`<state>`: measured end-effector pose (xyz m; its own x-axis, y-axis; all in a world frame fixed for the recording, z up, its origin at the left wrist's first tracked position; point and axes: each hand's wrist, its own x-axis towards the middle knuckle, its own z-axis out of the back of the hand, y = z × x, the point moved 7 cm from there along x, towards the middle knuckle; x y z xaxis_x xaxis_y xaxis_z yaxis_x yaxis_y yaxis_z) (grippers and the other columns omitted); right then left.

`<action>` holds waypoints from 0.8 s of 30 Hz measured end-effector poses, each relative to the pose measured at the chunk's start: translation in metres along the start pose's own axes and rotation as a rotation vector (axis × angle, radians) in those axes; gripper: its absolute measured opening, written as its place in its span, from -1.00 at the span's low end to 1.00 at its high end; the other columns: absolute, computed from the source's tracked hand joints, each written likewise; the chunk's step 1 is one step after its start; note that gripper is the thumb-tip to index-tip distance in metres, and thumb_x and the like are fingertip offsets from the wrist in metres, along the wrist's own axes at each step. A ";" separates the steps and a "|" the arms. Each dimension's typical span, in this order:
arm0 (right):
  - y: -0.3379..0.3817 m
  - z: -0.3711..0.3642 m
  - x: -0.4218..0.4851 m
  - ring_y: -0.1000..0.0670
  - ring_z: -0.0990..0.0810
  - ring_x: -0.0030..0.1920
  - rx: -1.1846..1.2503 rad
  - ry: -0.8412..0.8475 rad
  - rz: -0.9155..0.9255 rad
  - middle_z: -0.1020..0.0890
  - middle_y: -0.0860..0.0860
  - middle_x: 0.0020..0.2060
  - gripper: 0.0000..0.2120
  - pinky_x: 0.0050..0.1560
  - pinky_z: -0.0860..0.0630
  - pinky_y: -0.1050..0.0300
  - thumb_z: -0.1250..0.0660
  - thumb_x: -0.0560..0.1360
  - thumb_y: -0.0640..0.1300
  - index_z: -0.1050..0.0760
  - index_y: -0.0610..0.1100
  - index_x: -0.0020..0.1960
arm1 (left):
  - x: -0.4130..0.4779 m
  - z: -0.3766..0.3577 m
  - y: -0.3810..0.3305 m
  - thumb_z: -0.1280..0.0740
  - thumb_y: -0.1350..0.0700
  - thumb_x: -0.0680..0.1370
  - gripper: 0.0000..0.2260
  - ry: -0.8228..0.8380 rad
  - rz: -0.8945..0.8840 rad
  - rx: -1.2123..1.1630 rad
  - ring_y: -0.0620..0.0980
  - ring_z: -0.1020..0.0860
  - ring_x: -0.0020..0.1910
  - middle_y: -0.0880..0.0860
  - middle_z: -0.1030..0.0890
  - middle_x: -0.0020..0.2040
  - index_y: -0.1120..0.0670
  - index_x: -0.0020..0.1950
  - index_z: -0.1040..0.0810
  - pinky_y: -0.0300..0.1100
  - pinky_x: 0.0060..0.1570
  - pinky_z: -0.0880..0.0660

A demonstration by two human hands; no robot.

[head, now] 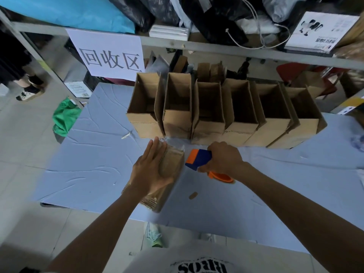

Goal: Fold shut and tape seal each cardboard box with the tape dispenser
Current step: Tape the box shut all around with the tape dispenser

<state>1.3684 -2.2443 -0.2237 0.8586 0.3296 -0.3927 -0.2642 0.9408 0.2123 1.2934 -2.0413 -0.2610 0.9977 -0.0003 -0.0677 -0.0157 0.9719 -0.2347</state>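
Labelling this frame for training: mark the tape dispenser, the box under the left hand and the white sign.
tape dispenser (200,157), head view, blue body
box (175,160), head view, taped top face
white sign (110,54), head view, sheet's middle

Blurred closed box (172,162), top mostly under left hand (151,172); tape dispenser (199,158) handle hidden inside right hand (224,160).

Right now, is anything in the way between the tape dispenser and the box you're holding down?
Nothing visible is. The tape dispenser in the right hand sits close beside the right edge of the box. The left hand lies on the box's top, toward its left side.
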 end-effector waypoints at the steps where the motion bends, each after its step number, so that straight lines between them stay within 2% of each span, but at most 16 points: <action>1: 0.007 0.002 0.003 0.02 -0.49 -0.17 -0.007 0.001 -0.003 -0.55 0.00 -0.11 -0.43 -0.17 -0.39 0.17 -0.49 0.26 0.25 -0.41 -0.07 0.06 | -0.001 0.000 0.000 -0.23 -0.43 0.28 -0.02 0.000 -0.001 -0.004 -0.03 0.14 0.54 -0.07 0.19 0.56 -0.08 0.57 0.08 0.07 0.28 -0.37; 5: 0.030 0.010 0.010 0.03 -0.44 -0.18 -0.047 -0.016 0.002 -0.47 0.01 -0.15 -0.50 -0.18 -0.33 0.18 -0.47 0.33 0.16 -0.41 -0.11 0.10 | 0.000 0.003 -0.001 -0.17 -0.43 0.28 -0.04 0.004 -0.020 0.019 -0.01 0.11 0.55 -0.03 0.13 0.57 -0.05 0.56 0.08 0.06 0.31 -0.38; 9: 0.035 0.015 0.012 -0.01 -0.55 -0.12 -0.112 -0.047 0.007 -0.59 -0.03 -0.07 -0.46 -0.13 -0.47 0.14 -0.50 0.30 0.13 -0.43 -0.12 0.12 | 0.002 0.003 -0.005 -0.20 -0.43 0.34 -0.04 0.037 -0.010 0.031 0.01 0.18 0.54 -0.02 0.20 0.57 -0.05 0.57 0.13 0.03 0.36 -0.28; 11: 0.038 0.015 0.015 -0.04 -0.58 -0.07 -0.137 -0.056 0.003 -0.60 -0.05 -0.05 -0.47 -0.10 -0.48 0.12 -0.51 0.29 0.11 -0.43 -0.13 0.13 | 0.003 0.003 -0.006 -0.25 -0.40 0.37 -0.05 0.035 0.004 0.026 0.01 0.18 0.54 -0.02 0.20 0.57 -0.03 0.57 0.12 0.02 0.37 -0.27; 17: 0.042 0.018 0.016 -0.05 -0.55 -0.07 -0.127 -0.054 -0.032 -0.56 -0.05 -0.07 -0.49 -0.11 -0.42 0.12 -0.51 0.31 0.09 -0.44 -0.13 0.13 | 0.003 0.002 -0.006 -0.20 -0.41 0.35 -0.07 0.018 0.034 0.034 0.02 0.10 0.55 0.00 0.10 0.58 0.02 0.57 0.02 0.06 0.32 -0.33; 21: 0.044 0.018 0.013 -0.08 -0.56 -0.01 -0.209 -0.134 -0.024 -0.56 -0.07 0.01 -0.48 -0.02 -0.46 0.07 -0.50 0.33 0.07 -0.40 -0.13 0.16 | 0.004 0.000 -0.006 -0.18 -0.39 0.31 -0.06 -0.008 0.018 0.022 0.07 0.00 0.54 0.05 -0.02 0.57 0.08 0.56 -0.07 0.12 0.23 -0.40; 24: 0.050 0.018 0.014 -0.10 -0.56 0.03 -0.205 -0.143 -0.034 -0.55 -0.06 0.03 -0.49 0.02 -0.47 0.04 -0.50 0.34 0.03 -0.40 -0.14 0.18 | 0.007 -0.003 -0.006 -0.19 -0.38 0.31 -0.06 0.007 0.008 0.016 0.09 -0.02 0.54 0.06 -0.02 0.57 0.08 0.56 -0.07 0.15 0.22 -0.41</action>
<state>1.3751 -2.1935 -0.2027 0.9181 0.2970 -0.2625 -0.3053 0.9522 0.0093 1.2999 -2.0477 -0.2635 0.9971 0.0063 -0.0762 -0.0229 0.9756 -0.2185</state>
